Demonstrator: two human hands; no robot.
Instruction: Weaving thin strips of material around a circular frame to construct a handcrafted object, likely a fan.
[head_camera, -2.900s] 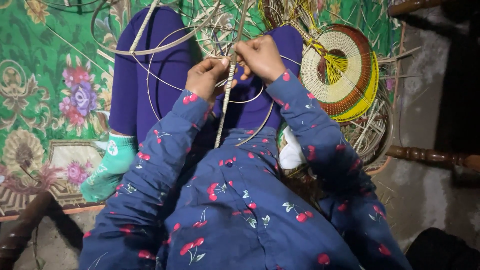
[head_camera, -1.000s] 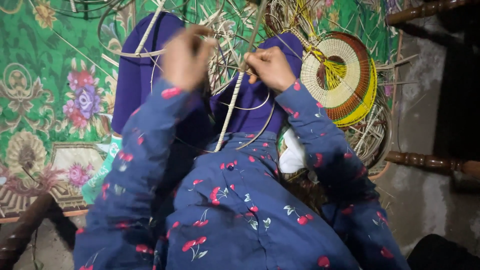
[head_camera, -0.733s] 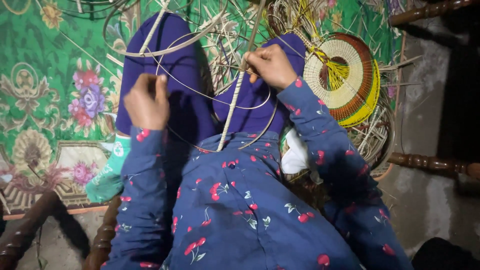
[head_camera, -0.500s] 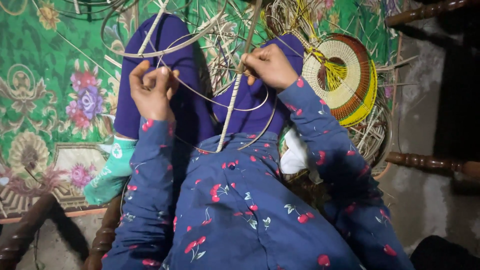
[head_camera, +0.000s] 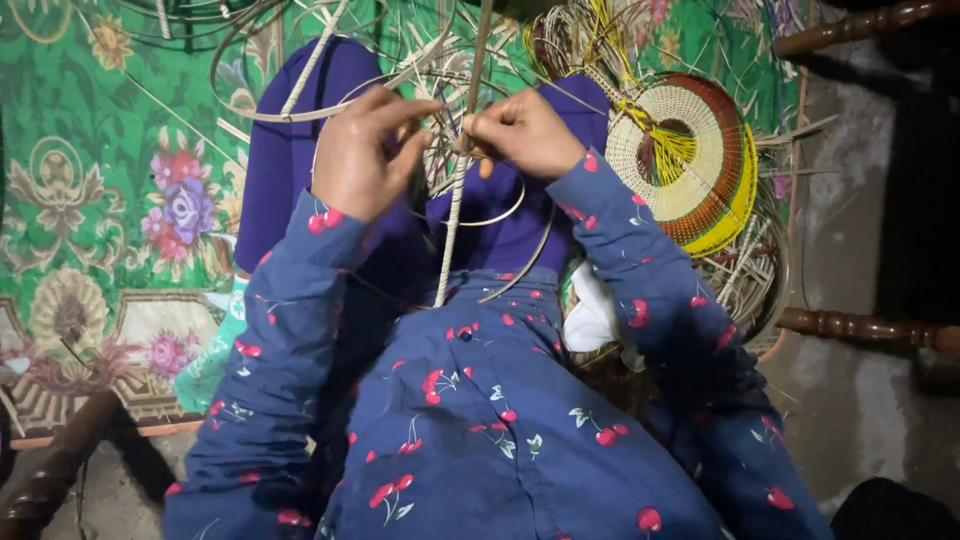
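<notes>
Wrapped cane rod (head_camera: 452, 225) stands nearly upright over the person's lap, pinched near its upper part by the right hand (head_camera: 522, 130), fingers closed tight around it. Left hand (head_camera: 366, 150) sits just beside, thumb and fingers nipping a thin pale cane strand (head_camera: 300, 113) that loops across purple-clad knees. A round woven basket base (head_camera: 690, 160), banded cream, red and yellow, lies right on the green floral cloth (head_camera: 90, 150).

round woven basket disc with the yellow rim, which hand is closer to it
Right. The right hand pinches the wrapped cane rod just left of the woven disc; the left hand sits farther left, beyond the rod.
</notes>
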